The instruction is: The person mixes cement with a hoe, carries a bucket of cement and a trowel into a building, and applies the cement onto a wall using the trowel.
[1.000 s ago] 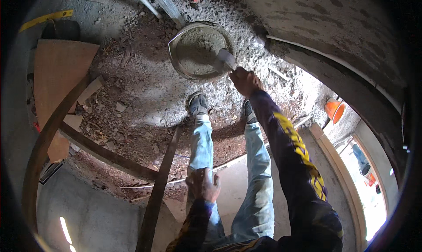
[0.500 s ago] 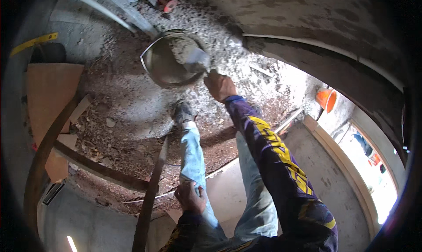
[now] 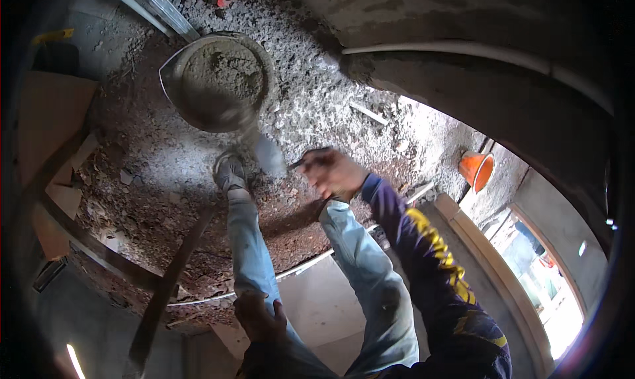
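A round bucket (image 3: 266, 91) with a raised wire handle stands on the rubble ground and holds grey wet mortar (image 3: 228, 71). My right hand (image 3: 336, 174) is closed around the handle of a trowel (image 3: 270, 155). Its pale blade is smeared by motion and hangs just off the bucket's lower right side, near my left shoe (image 3: 230, 172). In shadow, my left hand (image 3: 256, 316) rests on my left trouser leg (image 3: 251, 247), thumb apart from the fingers. Its fingertips are hard to make out.
An orange bucket (image 3: 476, 170) lies tipped at the right, near a bright opening. Wooden bars (image 3: 169, 286) and brown boards (image 3: 53, 127) stand at the left. A low concrete mass (image 3: 476, 81) overhangs the far right. Metal profiles (image 3: 162, 12) lean behind the mortar bucket.
My right hand has drawn the trowel back from the bucket, toward me and to the right. The view has shifted, so the bucket shows further left. My left hand stays on the leg.
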`<state>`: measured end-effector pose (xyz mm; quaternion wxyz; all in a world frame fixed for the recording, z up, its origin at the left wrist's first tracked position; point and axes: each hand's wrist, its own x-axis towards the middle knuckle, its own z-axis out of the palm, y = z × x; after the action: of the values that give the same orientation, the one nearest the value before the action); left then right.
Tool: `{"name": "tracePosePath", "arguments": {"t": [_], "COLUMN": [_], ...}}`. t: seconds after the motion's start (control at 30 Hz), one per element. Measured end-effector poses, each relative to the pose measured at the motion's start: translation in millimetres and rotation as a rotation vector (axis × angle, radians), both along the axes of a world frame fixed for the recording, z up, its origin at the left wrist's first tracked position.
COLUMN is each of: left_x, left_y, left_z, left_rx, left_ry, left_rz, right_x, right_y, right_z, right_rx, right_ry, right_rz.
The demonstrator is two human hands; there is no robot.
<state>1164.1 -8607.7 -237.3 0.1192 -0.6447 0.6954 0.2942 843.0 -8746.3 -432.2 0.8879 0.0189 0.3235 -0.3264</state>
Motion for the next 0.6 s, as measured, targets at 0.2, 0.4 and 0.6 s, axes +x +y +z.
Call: {"name": "tracePosePath", "arguments": {"t": [0.2, 0.4, 0.6], "left_x": [-21.8, -20.3, 7.4], "left_y": [18.0, 15.9, 16.6], "left_z": [-1.9, -0.3, -0.2], "left_rx": [0.0, 0.041, 0.023], "left_ry": [-0.006, 0.016, 0.018], "left_rz": [0.063, 0.064, 0.078], "right_x": [-140.8, -79.5, -3.0], "right_y": [-28.5, -3.4, -33.2], "right_z": [-38.6, 88.2, 44.4], "right_rx": [-0.316, -0.341, -0.705], "right_ry": [1.189, 1.066, 1.621], "right_rz": [0.51, 0.441, 0.845]}}
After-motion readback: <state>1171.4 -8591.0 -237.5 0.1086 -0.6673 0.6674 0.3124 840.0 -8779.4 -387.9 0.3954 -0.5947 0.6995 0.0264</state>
